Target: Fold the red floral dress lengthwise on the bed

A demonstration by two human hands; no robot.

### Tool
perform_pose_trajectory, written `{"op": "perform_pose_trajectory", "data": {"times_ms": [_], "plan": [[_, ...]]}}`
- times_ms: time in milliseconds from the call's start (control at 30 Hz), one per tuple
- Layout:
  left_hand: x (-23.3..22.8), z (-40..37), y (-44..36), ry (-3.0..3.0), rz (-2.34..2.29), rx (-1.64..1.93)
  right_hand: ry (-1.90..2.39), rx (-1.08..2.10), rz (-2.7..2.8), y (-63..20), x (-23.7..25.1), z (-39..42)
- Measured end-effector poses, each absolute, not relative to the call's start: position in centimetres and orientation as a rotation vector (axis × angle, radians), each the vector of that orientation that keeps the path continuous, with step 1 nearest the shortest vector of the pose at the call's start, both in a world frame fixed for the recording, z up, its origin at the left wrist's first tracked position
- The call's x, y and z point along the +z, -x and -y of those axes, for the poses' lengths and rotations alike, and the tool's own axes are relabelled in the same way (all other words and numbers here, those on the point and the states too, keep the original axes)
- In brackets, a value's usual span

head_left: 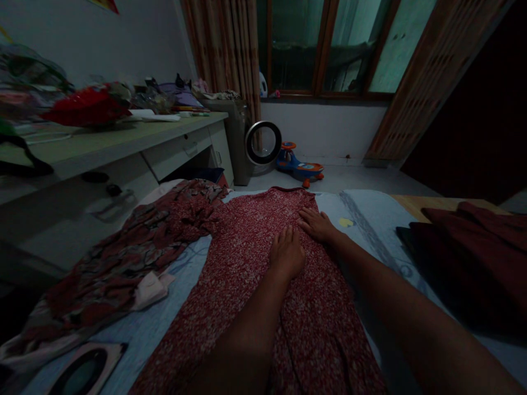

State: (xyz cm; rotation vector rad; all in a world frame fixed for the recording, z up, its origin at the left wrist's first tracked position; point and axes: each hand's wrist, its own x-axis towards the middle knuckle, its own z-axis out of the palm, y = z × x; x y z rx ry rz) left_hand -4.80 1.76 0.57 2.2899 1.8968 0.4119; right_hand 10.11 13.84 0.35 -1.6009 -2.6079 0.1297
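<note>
A red floral garment (242,258) lies spread flat on a pale blue bed sheet (370,219). My left hand (287,253) rests palm down on the middle of the garment, fingers apart. My right hand (317,224) lies flat near the garment's right edge, just beyond the left hand, fingers extended. Neither hand holds anything.
A patterned red and grey garment (135,247) lies crumpled at the left. Dark red folded cloth (473,247) sits at the right. An iron (86,367) lies at the bottom left. A cluttered desk (107,142) stands left; a fan (263,142) and toy car (298,164) are on the floor.
</note>
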Motion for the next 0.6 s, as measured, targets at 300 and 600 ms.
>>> {"op": "perform_pose_trajectory", "data": {"times_ms": [300,600], "plan": [[0.0,-2.5,5.5,-2.341,-1.773,0.702,1.19,0.22,2.483,-9.7,-0.2,-7.7],[-0.4,-0.9,5.3,-2.384,-1.785,0.438,1.466,0.076,2.581,-10.6,-0.8,-5.2]]}}
